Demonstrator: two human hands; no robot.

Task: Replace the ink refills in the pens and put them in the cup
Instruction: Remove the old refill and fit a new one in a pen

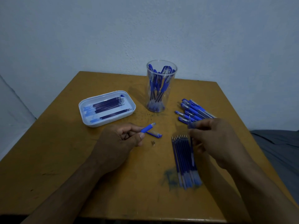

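My left hand (120, 139) grips a pen barrel (148, 127) with a blue rubber grip, its open end pointing up and right. My right hand (215, 139) pinches a thin refill (192, 152) that hangs blurred over a row of several refills (184, 160) lying on the table. A pen cap (154, 134) and a small metal tip (153, 142) lie between my hands. The clear cup (161, 88) at the back holds several blue pens. A pile of blue pens (192, 113) lies to the cup's right.
A white tray (84, 113) at the left holds several refills. The brown table (64, 159) has a blue ink smear near the refill row. A wall stands behind the table, and a dark cloth lies off the right edge.
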